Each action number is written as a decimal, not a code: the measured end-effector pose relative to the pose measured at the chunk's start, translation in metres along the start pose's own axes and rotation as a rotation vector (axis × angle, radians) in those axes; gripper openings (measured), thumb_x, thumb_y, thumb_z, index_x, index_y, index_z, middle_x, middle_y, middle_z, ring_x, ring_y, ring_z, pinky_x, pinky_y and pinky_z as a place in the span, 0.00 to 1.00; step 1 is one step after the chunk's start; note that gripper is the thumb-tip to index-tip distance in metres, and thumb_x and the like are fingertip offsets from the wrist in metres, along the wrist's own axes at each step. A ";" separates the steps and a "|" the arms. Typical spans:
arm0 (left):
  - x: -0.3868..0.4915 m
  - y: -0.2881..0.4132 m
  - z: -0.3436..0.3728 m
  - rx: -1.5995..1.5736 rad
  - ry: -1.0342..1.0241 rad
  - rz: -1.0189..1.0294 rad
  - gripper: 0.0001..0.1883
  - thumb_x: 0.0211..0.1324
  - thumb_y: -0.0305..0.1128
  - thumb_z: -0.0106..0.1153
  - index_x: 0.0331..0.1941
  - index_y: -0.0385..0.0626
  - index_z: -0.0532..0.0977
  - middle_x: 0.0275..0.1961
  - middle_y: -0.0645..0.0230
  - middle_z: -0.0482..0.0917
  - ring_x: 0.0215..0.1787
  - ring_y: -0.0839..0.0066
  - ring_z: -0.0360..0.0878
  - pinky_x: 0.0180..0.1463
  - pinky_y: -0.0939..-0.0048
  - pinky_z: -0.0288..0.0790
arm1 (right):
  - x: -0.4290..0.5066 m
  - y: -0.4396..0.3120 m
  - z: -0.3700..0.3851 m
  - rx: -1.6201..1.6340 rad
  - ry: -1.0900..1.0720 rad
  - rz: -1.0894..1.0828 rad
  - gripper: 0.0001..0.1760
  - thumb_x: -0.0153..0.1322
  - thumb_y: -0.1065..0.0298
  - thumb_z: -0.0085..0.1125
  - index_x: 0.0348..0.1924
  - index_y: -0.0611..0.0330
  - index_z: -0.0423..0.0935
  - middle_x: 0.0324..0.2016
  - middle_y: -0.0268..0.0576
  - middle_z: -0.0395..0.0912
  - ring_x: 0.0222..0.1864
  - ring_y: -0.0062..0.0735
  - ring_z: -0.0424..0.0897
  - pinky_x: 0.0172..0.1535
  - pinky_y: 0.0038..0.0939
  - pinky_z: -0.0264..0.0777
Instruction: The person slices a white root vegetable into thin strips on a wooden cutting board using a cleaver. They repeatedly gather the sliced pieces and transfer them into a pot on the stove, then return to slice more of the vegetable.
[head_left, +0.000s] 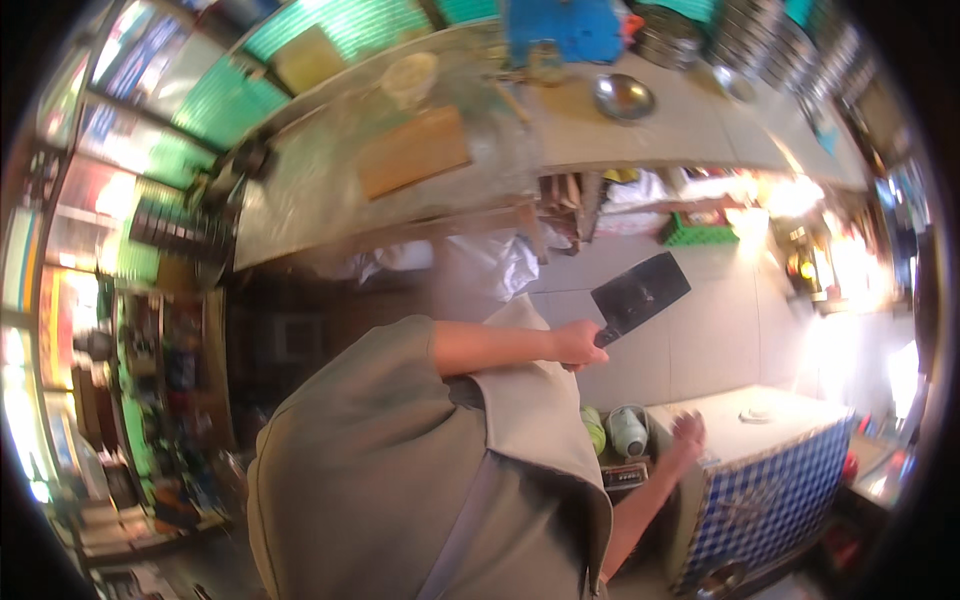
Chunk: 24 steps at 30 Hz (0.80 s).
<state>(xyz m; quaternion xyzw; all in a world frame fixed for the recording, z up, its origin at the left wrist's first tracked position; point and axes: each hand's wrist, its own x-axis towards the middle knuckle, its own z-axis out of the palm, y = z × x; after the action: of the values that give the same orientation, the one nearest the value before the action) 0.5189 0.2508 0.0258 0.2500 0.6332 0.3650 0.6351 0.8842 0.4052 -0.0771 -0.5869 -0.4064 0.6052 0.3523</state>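
Note:
My left hand (581, 346) grips the handle of a cleaver (641, 295), whose broad, dark rectangular blade points up and to the right in the head view, over the pale tiled floor. Lower down on the right, my right hand (688, 435) is raised by the near corner of a white-topped counter (772, 412) with a blue and white checkered side. Its fingers look loosely apart and nothing shows in them, though they are blurred. Whether it touches the top cannot be told.
A long worktable (322, 195) carries a wooden board (415, 152). Farther right, a metal bowl (625, 96) stands on the adjoining counter (720, 135). A green plastic basket (701, 231) sits beneath. Silvery sacks (510, 262) lie under the tables. A pale green container (628, 431) stands beside the checkered counter.

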 end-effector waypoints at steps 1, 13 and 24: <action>-0.007 -0.005 0.001 -0.055 0.042 0.011 0.12 0.61 0.38 0.66 0.33 0.44 0.75 0.17 0.69 0.75 0.15 0.74 0.77 0.19 0.67 0.69 | -0.008 -0.002 0.049 -0.010 -0.151 0.034 0.25 0.83 0.55 0.60 0.66 0.64 0.78 0.46 0.46 0.88 0.47 0.34 0.87 0.47 0.31 0.82; -0.171 -0.095 -0.227 0.397 0.078 0.279 0.20 0.65 0.50 0.62 0.38 0.40 0.81 0.37 0.60 0.88 0.41 0.65 0.87 0.47 0.56 0.79 | -0.216 -0.026 0.425 0.088 -0.738 0.191 0.06 0.78 0.71 0.63 0.41 0.64 0.78 0.32 0.42 0.83 0.27 0.26 0.81 0.31 0.28 0.75; -0.213 -0.172 -0.523 0.919 1.159 0.222 0.25 0.64 0.37 0.64 0.64 0.48 0.77 0.66 0.53 0.79 0.68 0.45 0.74 0.70 0.48 0.73 | -0.243 -0.012 0.510 -0.390 -0.842 -0.011 0.10 0.76 0.70 0.65 0.32 0.62 0.75 0.19 0.36 0.76 0.17 0.23 0.74 0.24 0.28 0.68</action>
<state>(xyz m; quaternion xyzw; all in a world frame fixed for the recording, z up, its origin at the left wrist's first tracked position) 0.0428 -0.0954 -0.0139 0.3200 0.9263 0.1988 -0.0094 0.3909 0.1504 0.0267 -0.3433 -0.6235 0.7011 0.0427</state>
